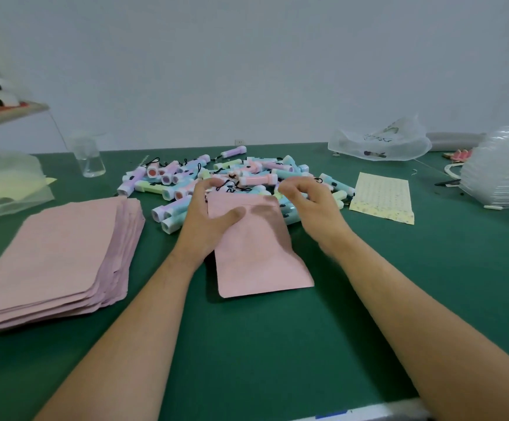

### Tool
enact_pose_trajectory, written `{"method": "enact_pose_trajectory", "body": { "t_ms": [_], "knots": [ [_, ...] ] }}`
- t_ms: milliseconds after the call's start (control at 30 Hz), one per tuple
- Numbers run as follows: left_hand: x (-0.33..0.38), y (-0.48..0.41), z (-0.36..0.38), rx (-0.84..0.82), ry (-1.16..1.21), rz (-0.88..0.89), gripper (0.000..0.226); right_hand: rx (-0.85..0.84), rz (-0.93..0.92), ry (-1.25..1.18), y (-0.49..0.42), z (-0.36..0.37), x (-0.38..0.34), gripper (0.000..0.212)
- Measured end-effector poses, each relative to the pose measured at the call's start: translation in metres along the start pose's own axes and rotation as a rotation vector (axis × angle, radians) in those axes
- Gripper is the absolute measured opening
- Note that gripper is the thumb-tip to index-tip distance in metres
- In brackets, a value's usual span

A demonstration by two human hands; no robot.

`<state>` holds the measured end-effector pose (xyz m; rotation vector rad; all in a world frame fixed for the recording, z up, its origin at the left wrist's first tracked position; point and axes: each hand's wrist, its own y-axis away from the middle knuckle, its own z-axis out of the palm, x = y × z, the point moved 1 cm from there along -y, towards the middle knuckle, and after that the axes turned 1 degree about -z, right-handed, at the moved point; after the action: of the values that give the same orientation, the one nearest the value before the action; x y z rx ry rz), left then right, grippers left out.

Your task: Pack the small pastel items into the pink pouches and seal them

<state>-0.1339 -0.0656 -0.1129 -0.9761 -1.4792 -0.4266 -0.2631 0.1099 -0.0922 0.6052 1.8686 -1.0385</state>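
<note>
Pink pouch [256,253] sits in your left hand [210,220]. Your thumb is laid across its front face near the top, and your fingers are curled round its left edge, so you are pinching the pink pouch between thumb and fingers. Its bottom edge points back toward you, low over the green bench [247,360]; you cannot tell whether it touches the surface.

Your right hand [308,199] is just beside the pouch's top right corner, with its fingers curled downward over the pile of pastel items [186,177]. The fingertips are blurred, so you cannot tell whether they pinch 1 of the items or hold nothing.

The pile spreads just beyond both hands, and the items lie in every direction, some with black cords. Well to the left of your left hand lies a stack of pink pouches [55,253], flat and slightly fanned. Just to the right of your right hand lies 1 yellow patterned sheet [381,199]. Beyond your left hand and off to its left stands a clear cup [90,161]. Far beyond your right hand sits a crumpled clear bag [378,144], with a stack of clear plastic trays [502,174] further right.
</note>
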Motion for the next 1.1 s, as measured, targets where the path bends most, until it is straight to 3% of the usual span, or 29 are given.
{"method": "enact_pose_trajectory", "body": {
  "t_ms": [133, 333, 567, 733, 867, 967, 1100],
  "knots": [
    [0.003, 0.0, 0.0, -0.068, -0.048, 0.154, 0.018, -0.049, -0.019, -0.116, -0.004, 0.039, -0.013, 0.024],
    [0.004, 0.001, 0.0, -0.114, 0.086, 0.117, 0.027, -0.032, -0.048, 0.032, -0.01, 0.062, -0.012, 0.024],
    [0.002, -0.003, -0.004, -0.196, 0.187, -0.025, 0.026, -0.002, -0.068, 0.002, -0.012, 0.052, -0.01, 0.019],
    [0.001, -0.004, -0.005, -0.175, 0.194, -0.038, 0.027, -0.026, -0.078, 0.017, -0.009, 0.053, -0.012, 0.015],
    [0.003, -0.001, -0.004, -0.171, 0.214, -0.057, 0.014, -0.022, -0.118, 0.046, -0.005, 0.053, -0.015, 0.015],
    [0.005, -0.001, -0.002, -0.146, 0.205, -0.068, 0.019, 0.007, -0.153, 0.139, -0.005, 0.054, -0.016, 0.013],
    [0.004, -0.001, -0.001, -0.09, 0.215, -0.093, 0.015, 0.072, -0.151, 0.16, -0.001, 0.051, -0.015, 0.023]
  ]
}}
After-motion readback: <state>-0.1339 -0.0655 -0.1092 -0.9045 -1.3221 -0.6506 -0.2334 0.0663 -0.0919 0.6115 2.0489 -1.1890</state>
